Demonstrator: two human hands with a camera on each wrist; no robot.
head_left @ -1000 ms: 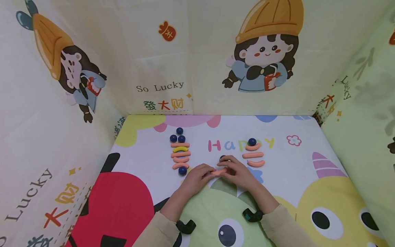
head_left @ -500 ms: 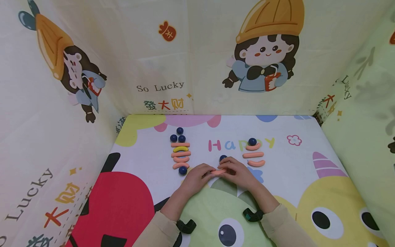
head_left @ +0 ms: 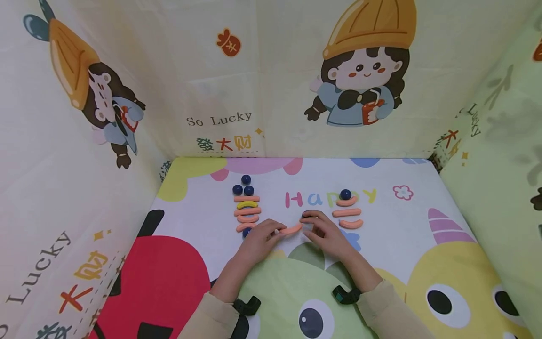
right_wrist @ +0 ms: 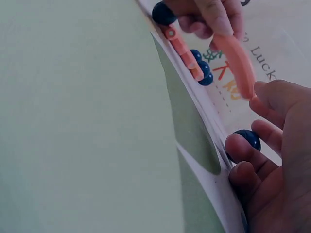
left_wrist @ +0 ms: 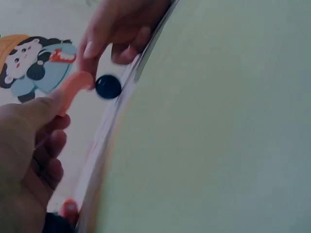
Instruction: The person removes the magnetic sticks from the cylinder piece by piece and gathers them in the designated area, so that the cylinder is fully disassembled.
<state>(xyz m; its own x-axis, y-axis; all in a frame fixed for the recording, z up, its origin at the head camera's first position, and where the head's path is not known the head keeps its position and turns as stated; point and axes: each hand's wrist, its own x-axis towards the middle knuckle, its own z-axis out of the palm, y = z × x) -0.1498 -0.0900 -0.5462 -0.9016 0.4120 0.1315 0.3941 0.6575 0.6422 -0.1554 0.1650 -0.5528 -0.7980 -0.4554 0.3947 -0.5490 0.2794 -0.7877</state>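
Note:
My left hand (head_left: 259,240) pinches one end of a curved pink toy sausage (head_left: 291,230) between thumb and fingers; the left wrist view shows this toy sausage (left_wrist: 74,90) sticking out past the thumb. My right hand (head_left: 325,231) has its thumb and fingers spread apart, with fingertips close to the sausage's free end in the right wrist view; whether they touch it I cannot tell. A dark blue ball (right_wrist: 248,141) lies by the right fingers and is mostly hidden by them in the head view.
Left of the hands, pink sausages (head_left: 247,212), a yellow curved piece (head_left: 247,205) and dark blue balls (head_left: 249,190) form a column. To the right stands a shorter column of pink pieces (head_left: 347,213) topped by a blue ball (head_left: 345,194). Printed cloth walls (head_left: 288,94) surround the table.
My left hand has moved left and slightly away from me with the toy sausage, leaving the right fingers apart. One blue ball in the left column is now partly covered by the left hand.

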